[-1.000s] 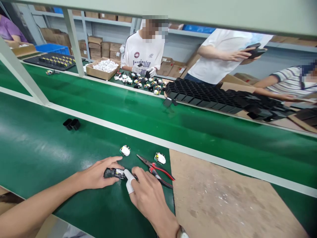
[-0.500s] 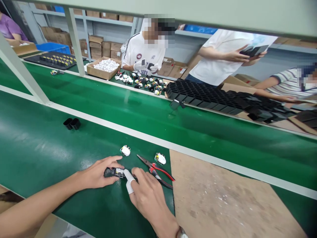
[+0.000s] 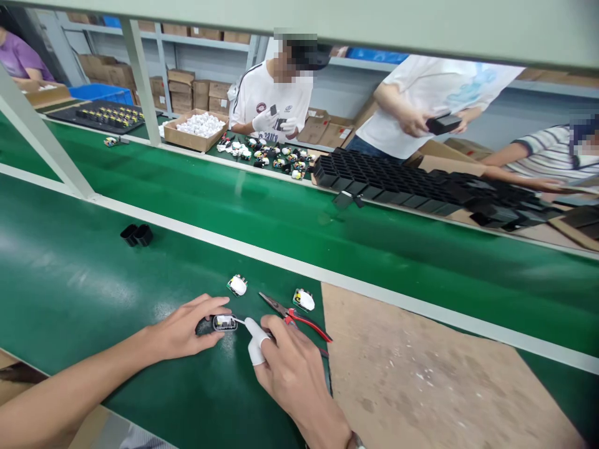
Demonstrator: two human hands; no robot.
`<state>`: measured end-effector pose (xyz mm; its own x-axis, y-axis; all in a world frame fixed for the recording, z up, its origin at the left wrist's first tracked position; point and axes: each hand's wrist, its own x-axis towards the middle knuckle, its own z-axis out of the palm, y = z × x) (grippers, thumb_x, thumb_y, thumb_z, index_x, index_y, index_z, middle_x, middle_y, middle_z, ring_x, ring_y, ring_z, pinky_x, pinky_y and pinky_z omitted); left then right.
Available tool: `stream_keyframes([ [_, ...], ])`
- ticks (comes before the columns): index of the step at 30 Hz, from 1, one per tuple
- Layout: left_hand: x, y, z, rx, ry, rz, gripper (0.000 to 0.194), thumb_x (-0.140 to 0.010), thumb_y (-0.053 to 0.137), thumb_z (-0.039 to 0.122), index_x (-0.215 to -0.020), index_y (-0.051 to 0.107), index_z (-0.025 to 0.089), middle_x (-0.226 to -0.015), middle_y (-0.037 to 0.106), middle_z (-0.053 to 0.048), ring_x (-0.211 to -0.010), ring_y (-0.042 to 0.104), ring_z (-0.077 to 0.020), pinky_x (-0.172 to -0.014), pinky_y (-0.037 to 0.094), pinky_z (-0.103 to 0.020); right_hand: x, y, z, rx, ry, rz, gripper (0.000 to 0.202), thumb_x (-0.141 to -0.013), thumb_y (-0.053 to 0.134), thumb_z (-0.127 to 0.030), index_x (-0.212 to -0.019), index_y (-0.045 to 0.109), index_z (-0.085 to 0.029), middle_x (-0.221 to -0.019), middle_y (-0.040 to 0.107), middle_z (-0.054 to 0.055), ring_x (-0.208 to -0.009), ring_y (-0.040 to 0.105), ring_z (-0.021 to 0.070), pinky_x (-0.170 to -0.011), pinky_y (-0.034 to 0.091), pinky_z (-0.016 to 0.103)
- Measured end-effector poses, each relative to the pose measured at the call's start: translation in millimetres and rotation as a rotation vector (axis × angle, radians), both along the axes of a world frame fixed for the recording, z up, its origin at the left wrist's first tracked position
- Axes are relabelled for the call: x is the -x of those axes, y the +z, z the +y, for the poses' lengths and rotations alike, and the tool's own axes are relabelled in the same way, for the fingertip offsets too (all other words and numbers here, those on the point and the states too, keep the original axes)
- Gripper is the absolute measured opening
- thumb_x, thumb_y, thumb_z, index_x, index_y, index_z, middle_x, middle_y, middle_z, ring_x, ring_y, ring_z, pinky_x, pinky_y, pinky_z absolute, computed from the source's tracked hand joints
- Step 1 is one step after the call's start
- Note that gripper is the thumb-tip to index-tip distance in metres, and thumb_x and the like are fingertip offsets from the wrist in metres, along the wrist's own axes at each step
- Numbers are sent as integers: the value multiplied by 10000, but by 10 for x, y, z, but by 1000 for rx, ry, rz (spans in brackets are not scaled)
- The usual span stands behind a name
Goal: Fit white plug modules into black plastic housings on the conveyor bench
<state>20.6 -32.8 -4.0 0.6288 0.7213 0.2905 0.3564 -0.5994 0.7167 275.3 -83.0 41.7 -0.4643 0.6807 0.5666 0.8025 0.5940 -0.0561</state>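
My left hand [image 3: 194,327] holds a small black plastic housing [image 3: 219,323] just above the green bench, between thumb and fingers. The housing's open end faces me, and a circuit board with white and metallic parts shows inside. My right hand [image 3: 290,362], with white finger cots on two fingers, is closed just to its right. A thin light-coloured piece [image 3: 239,320] runs from its fingertips to the housing's rim; its kind is unclear. Red-handled long-nose pliers [image 3: 289,313] lie behind my right hand, partly hidden. Two circuit boards with white tops, one left [image 3: 238,285] and one right [image 3: 304,300], rest beyond.
Two black housings [image 3: 136,235] stand at left. A brown board [image 3: 421,368] covers the bench at right. Beyond a pale rail runs a green conveyor belt [image 3: 262,199]. Across it, co-workers handle parts near stacked black cases [image 3: 388,181] and a box of white pieces [image 3: 196,128].
My right hand has drawn slightly right from the housing, revealing the thin piece. The housing's open end has turned more towards me. Parts on the belt have shifted right; a co-worker has lowered a black case.
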Motion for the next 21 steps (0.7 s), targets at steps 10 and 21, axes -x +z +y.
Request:
stream_keyframes([
  [10,-32,43,-14,-265,111,-68,518,-1007,668,185,-1493,493,219,-1083,710,-103,-927,668,-211,-796,604,-326,4,-38,-6,-21,-56,-76,246,-864,476,1,-822,623,-191,-932,610,88,-754,535,210,-669,385,355],
  [21,-81,108,-53,-395,124,-29,567,-990,667,101,-1514,476,198,-1035,720,-110,-925,683,-242,-802,609,-365,34,-45,-32,-20,-83,-108,302,-905,447,1,-1005,676,-167,-970,635,99,-795,561,230,-686,412,378],
])
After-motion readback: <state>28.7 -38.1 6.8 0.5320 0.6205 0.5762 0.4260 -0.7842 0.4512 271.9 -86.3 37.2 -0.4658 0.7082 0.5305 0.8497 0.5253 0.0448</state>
